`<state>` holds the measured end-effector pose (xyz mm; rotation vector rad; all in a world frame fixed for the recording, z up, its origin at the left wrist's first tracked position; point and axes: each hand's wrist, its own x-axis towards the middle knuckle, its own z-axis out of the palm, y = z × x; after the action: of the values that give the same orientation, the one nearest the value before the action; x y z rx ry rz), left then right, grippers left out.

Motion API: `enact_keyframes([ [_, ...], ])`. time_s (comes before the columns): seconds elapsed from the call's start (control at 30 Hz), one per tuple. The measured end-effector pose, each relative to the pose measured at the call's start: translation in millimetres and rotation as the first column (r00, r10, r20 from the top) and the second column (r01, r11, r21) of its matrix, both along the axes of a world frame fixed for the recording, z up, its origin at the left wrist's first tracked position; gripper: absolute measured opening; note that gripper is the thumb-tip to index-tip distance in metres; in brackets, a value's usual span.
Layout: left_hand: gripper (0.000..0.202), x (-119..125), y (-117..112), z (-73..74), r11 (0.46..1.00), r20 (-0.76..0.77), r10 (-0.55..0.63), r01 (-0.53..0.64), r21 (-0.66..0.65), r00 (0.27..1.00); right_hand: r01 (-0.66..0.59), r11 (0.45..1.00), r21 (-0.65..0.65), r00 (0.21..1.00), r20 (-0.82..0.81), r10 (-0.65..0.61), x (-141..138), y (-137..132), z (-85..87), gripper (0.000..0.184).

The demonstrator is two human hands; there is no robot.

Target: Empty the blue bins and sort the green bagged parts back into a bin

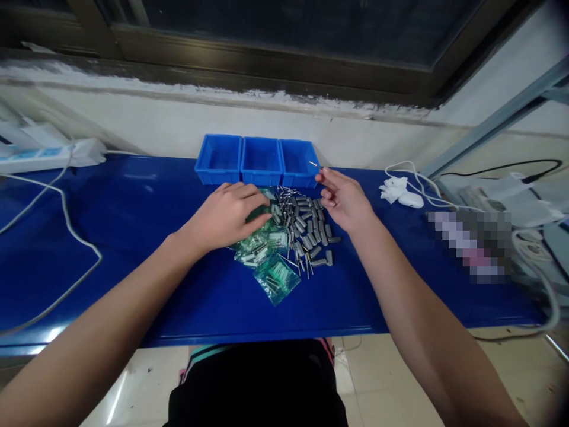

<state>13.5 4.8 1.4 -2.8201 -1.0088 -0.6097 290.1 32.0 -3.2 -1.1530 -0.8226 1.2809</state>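
A heap of small grey metal parts (309,228) and thin pins lies on the blue table (133,237), beside several small green plastic bags (275,276) of pins. My left hand (226,213) rests palm down on the bags at the heap's left edge, fingers curled onto them. My right hand (342,196) hovers at the heap's right, near the rightmost bin, pinching a thin metal pin (313,164) between thumb and forefinger. Three blue plastic bins (260,160) stand in a row behind the heap.
A white power strip (48,155) with a cable (66,219) lies at the far left. White cables and a small white object (406,196) lie at the right, with more devices beyond. A wall and window frame rise behind the table.
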Motion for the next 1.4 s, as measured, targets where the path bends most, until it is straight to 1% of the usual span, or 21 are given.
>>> enact_keyframes([
  [0.17,0.040,1.9,-1.6,1.0,0.999,0.013,-0.012,0.013,-0.032,1.000,0.013,0.997,-0.080,1.000,-0.011,-0.014,2.5,3.6,1.6,0.027],
  [0.27,0.041,3.5,-2.8,2.5,0.999,0.011,-0.009,0.010,-0.045,1.000,0.040,0.995,-0.093,0.999,-0.002,-0.040,1.7,6.0,0.1,0.026],
  [0.47,0.041,5.1,-4.0,4.1,0.999,0.012,-0.014,0.015,-0.046,1.000,0.067,0.998,-0.015,0.985,0.161,-0.064,0.5,9.7,-6.7,0.024],
  [0.67,0.042,4.9,-4.0,5.0,0.998,0.014,-0.015,0.016,-0.064,1.000,0.055,0.997,0.050,0.967,0.245,-0.066,1.3,11.2,-9.0,0.025],
  [0.93,0.043,6.7,-7.0,8.1,0.996,0.011,-0.022,0.023,-0.084,1.000,0.024,0.998,0.057,0.958,0.284,-0.039,-1.0,9.8,-6.3,0.025],
  [1.2,0.041,7.3,-6.9,4.8,0.998,0.016,-0.048,0.048,-0.040,0.999,0.020,0.997,0.075,0.954,0.296,-0.042,-2.4,8.3,-4.6,0.022],
  [1.4,0.037,7.1,-6.3,3.3,0.997,0.023,-0.055,0.056,-0.048,0.998,0.016,0.996,0.089,0.946,0.322,-0.044,-0.8,9.2,-4.4,0.023],
])
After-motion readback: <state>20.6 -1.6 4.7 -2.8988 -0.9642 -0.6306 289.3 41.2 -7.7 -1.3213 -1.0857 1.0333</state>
